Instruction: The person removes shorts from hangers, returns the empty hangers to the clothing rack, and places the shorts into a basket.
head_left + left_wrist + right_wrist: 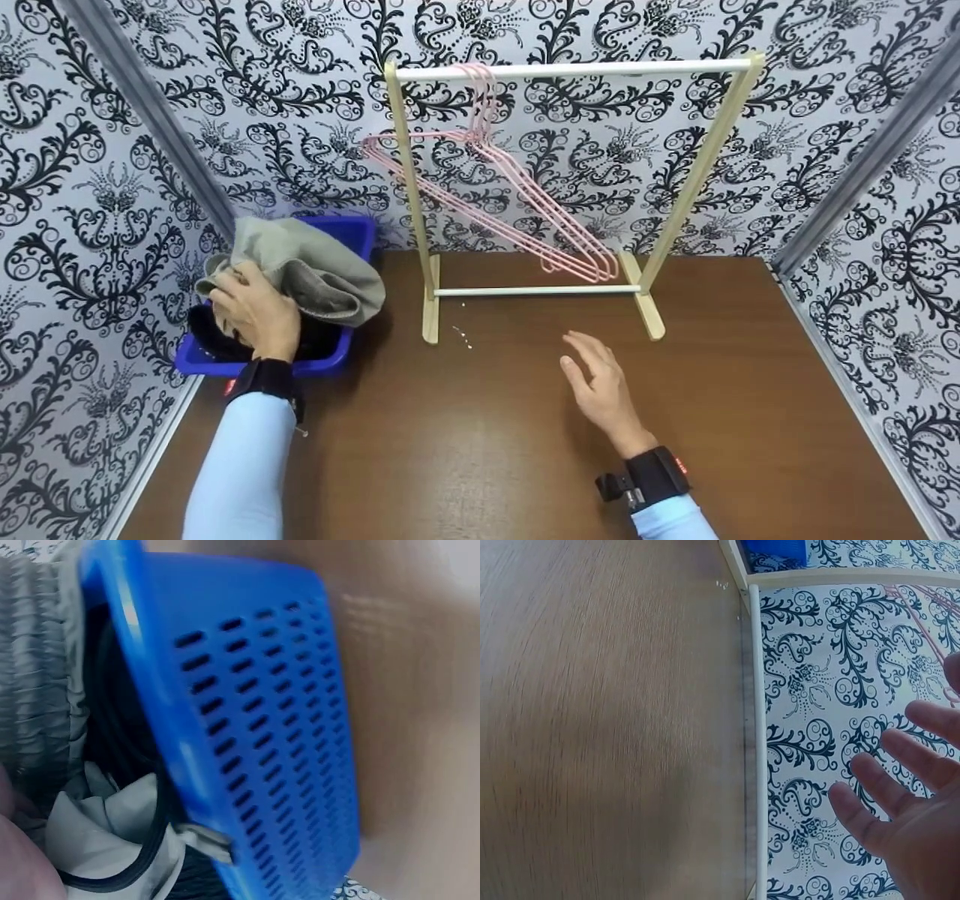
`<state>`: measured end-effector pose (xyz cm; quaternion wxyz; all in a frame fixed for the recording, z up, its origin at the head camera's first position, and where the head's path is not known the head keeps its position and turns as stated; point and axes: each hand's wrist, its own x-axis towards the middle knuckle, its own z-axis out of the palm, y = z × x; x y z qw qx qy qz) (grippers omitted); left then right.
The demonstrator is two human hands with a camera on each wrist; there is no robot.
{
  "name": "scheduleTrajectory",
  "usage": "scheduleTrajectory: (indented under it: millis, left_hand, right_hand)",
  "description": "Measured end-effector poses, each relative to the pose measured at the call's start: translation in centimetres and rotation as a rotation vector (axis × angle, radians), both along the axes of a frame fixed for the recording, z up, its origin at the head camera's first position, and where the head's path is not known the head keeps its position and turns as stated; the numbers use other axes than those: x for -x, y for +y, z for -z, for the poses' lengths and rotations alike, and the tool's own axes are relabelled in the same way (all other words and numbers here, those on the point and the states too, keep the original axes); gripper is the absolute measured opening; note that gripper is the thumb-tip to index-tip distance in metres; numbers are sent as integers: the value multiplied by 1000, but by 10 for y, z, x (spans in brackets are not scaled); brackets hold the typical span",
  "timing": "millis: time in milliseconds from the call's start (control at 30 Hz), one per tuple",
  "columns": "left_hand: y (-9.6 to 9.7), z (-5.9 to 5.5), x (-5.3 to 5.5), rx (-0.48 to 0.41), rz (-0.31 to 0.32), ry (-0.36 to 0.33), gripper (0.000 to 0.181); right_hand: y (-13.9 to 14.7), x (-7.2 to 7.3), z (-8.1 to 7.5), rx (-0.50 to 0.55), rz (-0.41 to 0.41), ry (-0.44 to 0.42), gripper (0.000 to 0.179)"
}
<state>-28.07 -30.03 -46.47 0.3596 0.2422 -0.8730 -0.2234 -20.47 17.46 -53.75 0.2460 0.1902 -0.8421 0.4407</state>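
At the left, a blue plastic basket (319, 367) holds dark clothing (321, 339) and a bunched grey-green garment (322, 259) piled above its rim. My left hand (259, 311) grips the folds of that garment with curled fingers. A gathered elastic waistband (34, 667) shows in the left wrist view, beside the basket's slotted wall; a pale cloth with a dark edge (112, 832) lies below it, near the fingers. My right hand (600, 386) hovers over the table in front of the rack, its fingers spread and nothing in it.
A wooden rack (701, 165) with white rods stands at the back of the brown table (480, 427). Several pink hangers (525, 187) hang from its top rod towards the left end. Patterned walls (862, 150) close in the back and both sides. Small white specks (463, 337) mark the tabletop.
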Motion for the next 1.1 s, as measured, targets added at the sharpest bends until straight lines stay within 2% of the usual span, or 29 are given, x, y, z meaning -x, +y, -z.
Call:
scheduleTrajectory:
  millis: [67, 167, 267, 400, 533, 633, 767, 867, 967, 1033, 1100]
  left_hand:
    - [0, 4, 0, 25, -24, -55, 52]
    - [-1, 7, -1, 74, -41, -150, 33]
    - [-1, 10, -2, 178, -29, -260, 26]
    - [0, 14, -4, 305, 39, -392, 25]
    - [0, 18, -5, 365, 137, -466, 20]
    - [-1, 22, -6, 364, 208, -481, 19]
    - [-3, 26, -9, 346, 279, -507, 25]
    - [-4, 28, -10, 340, 330, -562, 32]
    - [-4, 28, -10, 322, 373, -632, 49]
    - [-4, 28, -9, 290, 397, -677, 61]
    - [-3, 28, -8, 255, 416, -724, 66]
  right_hand:
    - [0, 0, 0, -3, 1, 0, 33]
    - [1, -1, 1, -8, 2, 2, 33]
    - [2, -2, 1, -11, 2, 5, 33]
    - [3, -3, 1, -12, 4, -1, 33]
    - [4, -4, 0, -12, 4, -42, 34]
    - [4, -4, -1, -14, 1, -68, 35]
    - [4, -4, 0, -20, 5, -59, 34]
    - [4, -3, 2, -23, 14, -43, 34]
    - [4, -3, 4, -24, 16, -34, 33]
    - [5, -2, 4, -22, 16, -37, 34]
    - [5, -1, 4, -18, 14, -46, 34]
